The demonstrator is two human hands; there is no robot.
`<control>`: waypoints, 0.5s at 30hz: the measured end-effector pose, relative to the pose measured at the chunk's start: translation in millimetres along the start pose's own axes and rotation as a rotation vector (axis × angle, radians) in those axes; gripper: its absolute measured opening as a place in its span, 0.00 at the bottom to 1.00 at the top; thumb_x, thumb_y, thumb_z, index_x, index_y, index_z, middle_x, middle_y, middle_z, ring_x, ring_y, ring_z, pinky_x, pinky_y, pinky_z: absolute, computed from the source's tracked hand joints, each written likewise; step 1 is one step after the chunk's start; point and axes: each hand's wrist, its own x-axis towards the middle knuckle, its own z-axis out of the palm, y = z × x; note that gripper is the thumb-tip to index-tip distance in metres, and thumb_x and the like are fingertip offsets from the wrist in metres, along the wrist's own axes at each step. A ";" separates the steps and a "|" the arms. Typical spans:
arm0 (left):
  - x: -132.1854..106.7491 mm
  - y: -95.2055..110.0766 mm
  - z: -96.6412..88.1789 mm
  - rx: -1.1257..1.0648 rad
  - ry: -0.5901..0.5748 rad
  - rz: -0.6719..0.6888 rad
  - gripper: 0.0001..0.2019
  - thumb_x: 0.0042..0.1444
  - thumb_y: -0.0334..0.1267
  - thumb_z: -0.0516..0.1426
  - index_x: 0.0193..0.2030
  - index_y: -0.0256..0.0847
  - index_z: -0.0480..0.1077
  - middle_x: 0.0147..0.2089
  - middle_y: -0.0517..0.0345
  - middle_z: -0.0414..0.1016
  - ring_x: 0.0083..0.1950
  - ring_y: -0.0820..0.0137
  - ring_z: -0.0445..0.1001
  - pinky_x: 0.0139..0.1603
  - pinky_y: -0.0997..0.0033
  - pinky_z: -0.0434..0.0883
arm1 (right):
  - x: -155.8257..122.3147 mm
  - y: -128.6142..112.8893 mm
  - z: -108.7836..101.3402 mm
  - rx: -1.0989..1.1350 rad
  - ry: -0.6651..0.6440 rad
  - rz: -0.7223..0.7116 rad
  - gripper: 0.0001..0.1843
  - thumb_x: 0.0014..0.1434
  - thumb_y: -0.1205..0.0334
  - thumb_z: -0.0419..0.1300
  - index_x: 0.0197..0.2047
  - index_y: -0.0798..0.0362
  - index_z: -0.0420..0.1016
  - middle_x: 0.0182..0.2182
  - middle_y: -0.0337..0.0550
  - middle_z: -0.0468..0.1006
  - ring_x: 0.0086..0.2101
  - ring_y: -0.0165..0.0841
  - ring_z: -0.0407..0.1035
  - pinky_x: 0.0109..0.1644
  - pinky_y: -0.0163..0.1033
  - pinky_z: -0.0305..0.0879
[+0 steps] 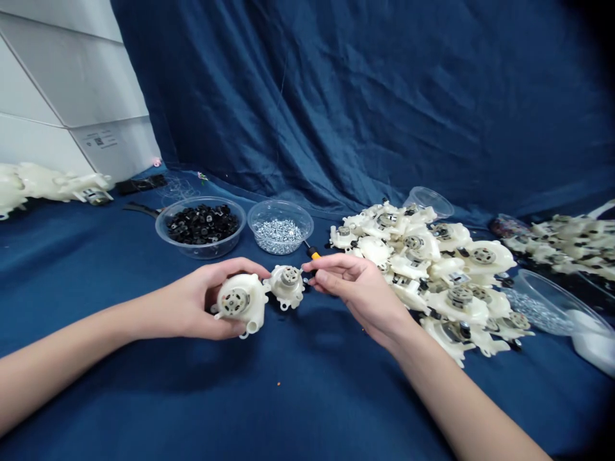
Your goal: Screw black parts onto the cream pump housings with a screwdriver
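Note:
My left hand (pixel 202 301) is curled around a white plastic motor housing (pixel 239 303) with a round metal motor face showing, held just above the blue cloth. A second white housing (pixel 287 285) lies right beside it on the cloth, between my two hands. My right hand (pixel 353 285) is closed in a pinch, its fingertips pointing at that second housing; what it pinches is too small to make out. A screwdriver with an orange and black handle (pixel 313 253) lies just behind my right fingers.
A clear bowl of black parts (pixel 202 225) and a smaller clear bowl of silver screws (pixel 280 227) stand behind my hands. A big heap of white housings (pixel 432 269) lies to the right, more at far right (pixel 571 243) and far left (pixel 43 182). Clear tubs (pixel 552 301) sit at the right edge.

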 end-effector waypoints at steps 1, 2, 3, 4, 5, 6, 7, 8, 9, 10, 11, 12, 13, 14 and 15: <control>-0.4 -0.1 0.3 0.000 -0.002 0.013 0.31 0.54 0.40 0.67 0.64 0.51 0.64 0.48 0.56 0.77 0.45 0.67 0.80 0.44 0.71 0.80 | -2.1 0.0 3.0 0.031 -0.037 0.013 0.11 0.56 0.58 0.74 0.44 0.46 0.86 0.49 0.44 0.85 0.44 0.36 0.81 0.53 0.44 0.78; -0.8 -0.2 0.4 -0.003 0.002 0.028 0.31 0.54 0.40 0.67 0.63 0.51 0.64 0.49 0.56 0.77 0.45 0.66 0.80 0.44 0.71 0.80 | -4.0 0.1 6.1 0.048 -0.070 0.018 0.11 0.56 0.59 0.75 0.44 0.46 0.86 0.50 0.43 0.85 0.47 0.37 0.80 0.55 0.44 0.77; -1.2 0.0 0.5 -0.010 0.007 0.041 0.30 0.54 0.40 0.67 0.63 0.51 0.65 0.49 0.55 0.77 0.45 0.66 0.80 0.44 0.70 0.80 | -5.7 0.3 9.2 0.057 -0.095 0.016 0.11 0.56 0.61 0.75 0.44 0.46 0.87 0.50 0.43 0.84 0.49 0.37 0.80 0.57 0.44 0.77; -1.6 0.7 0.8 -0.024 0.008 0.052 0.31 0.53 0.40 0.67 0.63 0.50 0.64 0.49 0.55 0.77 0.45 0.66 0.80 0.44 0.70 0.80 | -7.2 0.7 12.0 0.061 -0.113 0.008 0.11 0.56 0.62 0.74 0.44 0.46 0.87 0.51 0.43 0.84 0.51 0.37 0.79 0.58 0.43 0.76; -2.2 1.9 1.3 -0.041 0.003 0.055 0.31 0.53 0.40 0.68 0.63 0.49 0.64 0.49 0.54 0.76 0.45 0.66 0.79 0.44 0.70 0.80 | -8.6 1.1 14.4 0.063 -0.122 -0.004 0.11 0.56 0.63 0.74 0.44 0.46 0.87 0.51 0.43 0.84 0.52 0.37 0.78 0.58 0.42 0.76; -2.7 3.5 2.0 -0.058 -0.006 0.053 0.32 0.53 0.40 0.68 0.63 0.48 0.64 0.49 0.54 0.76 0.46 0.66 0.79 0.45 0.70 0.80 | -9.8 1.7 16.2 0.063 -0.124 -0.018 0.11 0.56 0.63 0.74 0.44 0.46 0.87 0.52 0.43 0.83 0.52 0.37 0.78 0.57 0.40 0.76; -3.4 5.4 3.0 -0.073 -0.017 0.047 0.32 0.53 0.40 0.68 0.63 0.48 0.63 0.49 0.54 0.76 0.46 0.66 0.79 0.46 0.71 0.79 | -11.0 2.4 17.5 0.064 -0.122 -0.025 0.10 0.56 0.63 0.75 0.43 0.47 0.87 0.52 0.43 0.82 0.51 0.36 0.78 0.55 0.38 0.76; -4.1 7.2 4.1 -0.082 -0.031 0.040 0.32 0.54 0.40 0.68 0.63 0.47 0.63 0.49 0.54 0.75 0.46 0.67 0.78 0.46 0.72 0.79 | -12.0 3.2 18.2 0.065 -0.118 -0.024 0.10 0.55 0.63 0.75 0.42 0.47 0.87 0.53 0.43 0.80 0.49 0.34 0.78 0.53 0.36 0.76; -4.9 8.6 5.5 -0.089 -0.044 0.032 0.32 0.54 0.40 0.68 0.63 0.48 0.63 0.48 0.55 0.75 0.47 0.68 0.77 0.47 0.74 0.78 | -12.9 4.0 18.5 0.063 -0.115 -0.014 0.10 0.55 0.63 0.75 0.42 0.46 0.87 0.53 0.42 0.79 0.47 0.33 0.78 0.52 0.35 0.76; -5.7 9.6 6.8 -0.098 -0.053 0.027 0.32 0.54 0.40 0.68 0.64 0.49 0.62 0.49 0.56 0.75 0.47 0.69 0.77 0.47 0.75 0.77 | -13.7 4.9 18.6 0.058 -0.113 -0.003 0.11 0.55 0.64 0.75 0.43 0.46 0.87 0.53 0.42 0.77 0.46 0.31 0.78 0.51 0.34 0.76; -6.5 9.9 8.1 -0.108 -0.062 0.020 0.32 0.55 0.40 0.68 0.64 0.50 0.61 0.49 0.57 0.74 0.48 0.70 0.76 0.48 0.76 0.77 | -14.2 5.8 18.6 0.056 -0.112 0.007 0.11 0.55 0.64 0.75 0.43 0.46 0.87 0.54 0.41 0.77 0.45 0.30 0.77 0.51 0.33 0.75; -7.3 9.6 9.2 -0.121 -0.073 0.013 0.33 0.55 0.40 0.68 0.65 0.51 0.60 0.50 0.58 0.74 0.48 0.71 0.76 0.48 0.77 0.76 | -14.5 6.7 18.8 0.054 -0.113 0.013 0.12 0.55 0.64 0.75 0.44 0.46 0.87 0.53 0.41 0.76 0.45 0.29 0.77 0.51 0.33 0.75; -8.1 9.1 10.2 -0.134 -0.085 0.001 0.34 0.55 0.40 0.68 0.65 0.53 0.59 0.51 0.59 0.73 0.49 0.71 0.76 0.49 0.77 0.76 | -14.6 7.6 19.2 0.055 -0.115 0.020 0.12 0.55 0.63 0.75 0.44 0.46 0.87 0.52 0.40 0.77 0.45 0.29 0.77 0.52 0.32 0.74; -8.7 8.4 10.8 -0.145 -0.095 -0.010 0.35 0.55 0.41 0.68 0.66 0.54 0.59 0.51 0.59 0.73 0.49 0.71 0.76 0.49 0.77 0.76 | -14.5 8.6 19.9 0.061 -0.120 0.031 0.12 0.56 0.63 0.75 0.44 0.46 0.87 0.50 0.40 0.79 0.44 0.28 0.77 0.51 0.32 0.74; -9.3 8.1 11.2 -0.157 -0.104 -0.019 0.36 0.54 0.42 0.69 0.66 0.55 0.58 0.51 0.59 0.73 0.49 0.71 0.76 0.49 0.77 0.76 | -14.1 9.5 20.9 0.070 -0.125 0.043 0.13 0.56 0.62 0.75 0.45 0.45 0.86 0.48 0.39 0.80 0.43 0.28 0.78 0.51 0.31 0.74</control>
